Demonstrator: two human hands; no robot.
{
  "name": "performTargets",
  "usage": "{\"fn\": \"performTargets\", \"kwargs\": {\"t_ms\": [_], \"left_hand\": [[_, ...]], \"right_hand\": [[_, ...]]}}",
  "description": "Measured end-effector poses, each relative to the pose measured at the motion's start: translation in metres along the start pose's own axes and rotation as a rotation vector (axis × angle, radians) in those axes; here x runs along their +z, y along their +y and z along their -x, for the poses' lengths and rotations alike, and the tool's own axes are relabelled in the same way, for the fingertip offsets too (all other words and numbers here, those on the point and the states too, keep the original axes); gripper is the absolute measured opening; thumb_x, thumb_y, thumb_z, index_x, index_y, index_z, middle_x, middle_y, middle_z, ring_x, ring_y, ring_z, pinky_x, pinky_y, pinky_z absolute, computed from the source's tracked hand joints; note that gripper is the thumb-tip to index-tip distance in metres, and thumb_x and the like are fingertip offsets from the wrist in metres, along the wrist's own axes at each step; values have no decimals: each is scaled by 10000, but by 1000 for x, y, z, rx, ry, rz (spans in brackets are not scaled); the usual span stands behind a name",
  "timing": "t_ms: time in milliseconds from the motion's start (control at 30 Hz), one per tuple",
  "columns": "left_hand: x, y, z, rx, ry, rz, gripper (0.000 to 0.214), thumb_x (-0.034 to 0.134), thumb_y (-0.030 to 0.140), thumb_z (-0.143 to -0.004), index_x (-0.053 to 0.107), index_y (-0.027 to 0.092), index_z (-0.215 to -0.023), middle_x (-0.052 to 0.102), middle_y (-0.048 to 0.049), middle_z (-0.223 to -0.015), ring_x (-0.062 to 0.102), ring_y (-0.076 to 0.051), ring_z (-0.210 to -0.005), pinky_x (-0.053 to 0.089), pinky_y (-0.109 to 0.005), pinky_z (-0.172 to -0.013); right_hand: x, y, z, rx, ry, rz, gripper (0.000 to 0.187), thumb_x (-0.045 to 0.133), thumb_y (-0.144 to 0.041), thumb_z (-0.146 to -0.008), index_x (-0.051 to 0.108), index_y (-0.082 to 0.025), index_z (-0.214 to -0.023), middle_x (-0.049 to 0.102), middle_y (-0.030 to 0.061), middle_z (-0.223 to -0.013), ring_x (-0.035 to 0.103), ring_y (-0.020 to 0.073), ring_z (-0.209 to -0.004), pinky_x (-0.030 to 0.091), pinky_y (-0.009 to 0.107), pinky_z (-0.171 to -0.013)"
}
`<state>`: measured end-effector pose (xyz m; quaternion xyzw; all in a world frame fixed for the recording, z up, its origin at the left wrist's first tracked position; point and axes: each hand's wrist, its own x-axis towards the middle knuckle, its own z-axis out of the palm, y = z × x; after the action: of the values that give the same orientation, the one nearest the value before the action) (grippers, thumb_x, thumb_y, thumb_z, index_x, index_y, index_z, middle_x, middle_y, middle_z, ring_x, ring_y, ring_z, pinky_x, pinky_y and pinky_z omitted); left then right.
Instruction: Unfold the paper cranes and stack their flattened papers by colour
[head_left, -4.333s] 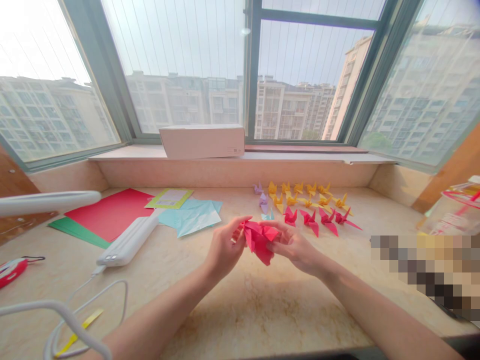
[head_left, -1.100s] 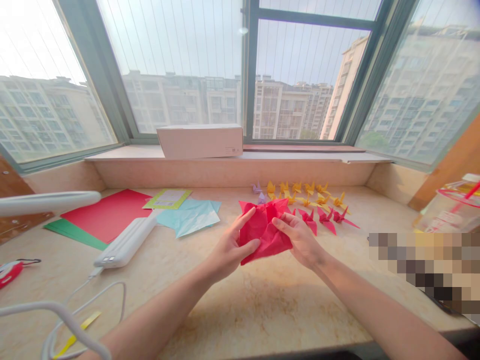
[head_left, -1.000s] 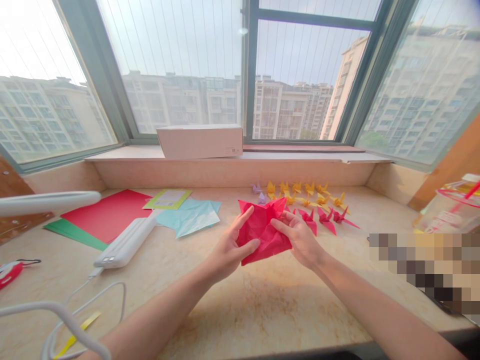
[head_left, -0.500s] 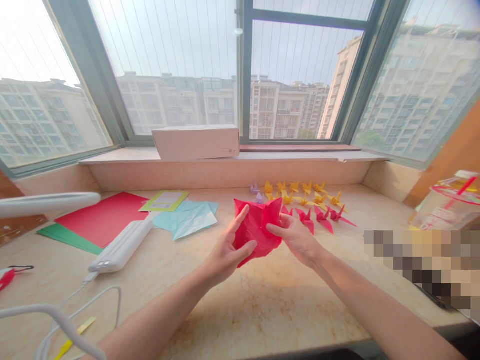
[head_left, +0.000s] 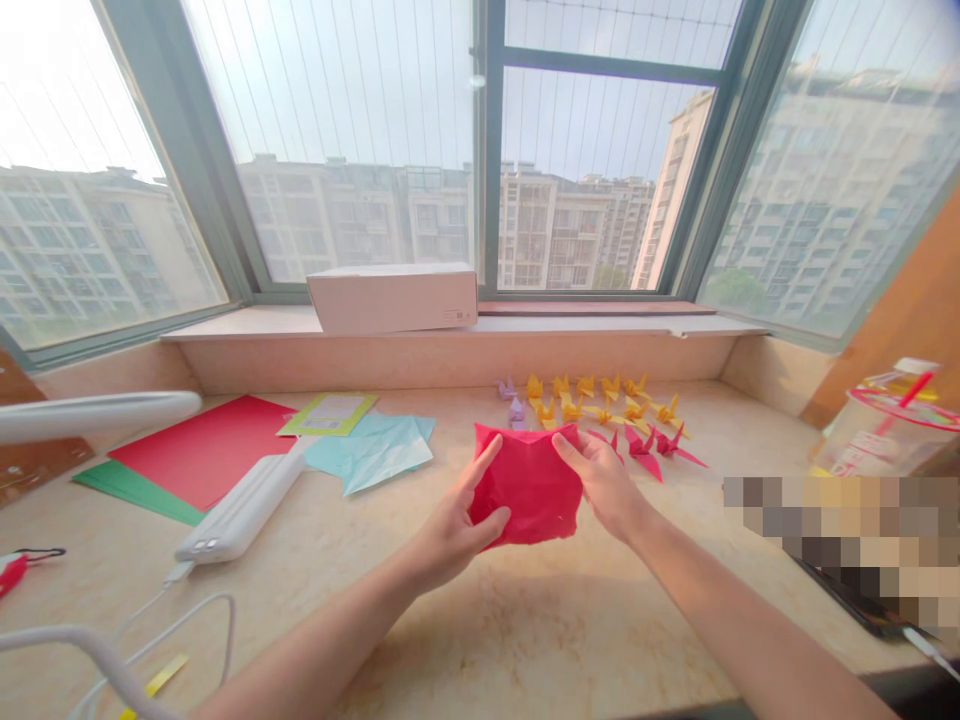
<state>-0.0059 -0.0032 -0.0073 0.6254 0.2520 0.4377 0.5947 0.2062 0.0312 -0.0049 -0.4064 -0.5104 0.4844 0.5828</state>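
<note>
A creased sheet of red paper (head_left: 529,490) is held up above the counter between my two hands. My left hand (head_left: 454,515) grips its left side, index finger along the front near the top corner and thumb lower down. My right hand (head_left: 600,475) pinches the upper right corner, thumb in front and the other fingers behind, partly hidden. Just beyond the paper stand several folded paper cranes: red cranes (head_left: 643,450), yellow cranes (head_left: 585,388) and purple cranes (head_left: 516,412). The sheet and my right hand cover part of the red row.
To the left lie red paper (head_left: 206,450), green paper (head_left: 135,490), light blue paper (head_left: 375,450), a yellow-green packet (head_left: 328,414) and a white power bank (head_left: 236,508) with a cable. A white box (head_left: 392,300) rests on the sill. A plastic cup (head_left: 885,430) stands at the right.
The red paper has been spread wider and flatter. My right hand has shifted slightly right, its thumb now at the upper right corner. My left hand keeps its grip; the view has tilted slightly.
</note>
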Motion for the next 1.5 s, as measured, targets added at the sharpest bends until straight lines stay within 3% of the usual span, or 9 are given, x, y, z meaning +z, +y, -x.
{"fn": "performTargets", "kwargs": {"t_ms": [300, 500, 667, 833, 967, 1033, 1133, 1300, 1500], "left_hand": [[-1, -2, 0, -33, -23, 8, 837, 656, 323, -876, 162, 269, -1549, 520, -145, -1416, 565, -295, -1212, 473, -423, -1016], [-16, -4, -7, 11, 145, 14, 878, 701, 310, -840, 180, 260, -1545, 554, -143, -1371, 604, -260, -1129, 491, -399, -980], [-27, -15, -12, 18, 192, -59, 902, 710, 289, -821, 170, 286, -1543, 579, -138, -1338, 640, -216, -1021, 541, -357, -872], [-34, -21, -16, 62, 195, -152, 816, 676, 301, -836, 241, 276, -1526, 467, -158, -1449, 637, -203, -1025, 567, -330, -820], [-56, -15, -19, 148, 398, -563, 545, 512, 319, -927, 397, 241, -1454, 335, -169, -1530, 649, -149, -863, 588, -317, -709], [-72, -10, -19, 151, 439, -909, 409, 442, 281, -954, 529, 202, -1345, 432, -156, -1469, 655, -167, -917, 564, -368, -845], [-94, -4, -15, -72, 391, -1436, 338, 420, 273, -963, 628, 201, -1219, 574, -119, -1353, 580, -235, -1177, 462, -409, -1016], [-115, -1, -7, -329, 368, -1595, 338, 463, 329, -937, 723, 154, -810, 732, -145, -914, 683, -291, -952, 506, -421, -852], [-132, 6, 4, -422, 434, -1666, 283, 458, 242, -908, 706, 111, -871, 710, -176, -898, 680, -333, -900, 483, -424, -783]], "right_hand": [[-3, 2, -2, -57, 188, 245, 492, 625, -654, -782, 676, -171, -857, 638, 23, -586, 571, 189, -537, 436, 291, -519], [-4, 2, -4, 147, -118, 143, 547, 680, -649, -730, 671, -164, -981, 714, 53, -699, 669, 231, -646, 500, 319, -607], [-5, 15, -11, -2, 19, 297, 458, 695, -612, -729, 672, -161, -801, 712, 65, -696, 638, 221, -643, 458, 298, -561], [-10, 21, -13, -11, -41, 328, 408, 657, -590, -784, 662, -184, -821, 699, 48, -684, 601, 206, -581, 426, 303, -532], [-13, 23, -13, -41, -33, 349, 425, 613, -609, -817, 652, -188, -856, 707, 56, -713, 641, 235, -649, 476, 328, -600], [-15, 25, -13, -47, -19, 344, 450, 618, -619, -809, 654, -178, -890, 729, 83, -785, 669, 263, -729, 510, 360, -674], [-14, 26, -14, -28, 10, 323, 503, 651, -629, -777, 662, -164, -969, 749, 123, -903, 691, 295, -832, 531, 400, -754], [12, 19, -24, -16, -19, 265, 513, 691, -620, -738, 678, -169, -982, 759, 118, -890, 708, 290, -853, 552, 372, -719], [67, 27, -55, -54, -108, 496, 330, 644, -494, -796, 647, -166, -768, 686, 29, -594, 584, 158, -497, 407, 237, -459]]}}
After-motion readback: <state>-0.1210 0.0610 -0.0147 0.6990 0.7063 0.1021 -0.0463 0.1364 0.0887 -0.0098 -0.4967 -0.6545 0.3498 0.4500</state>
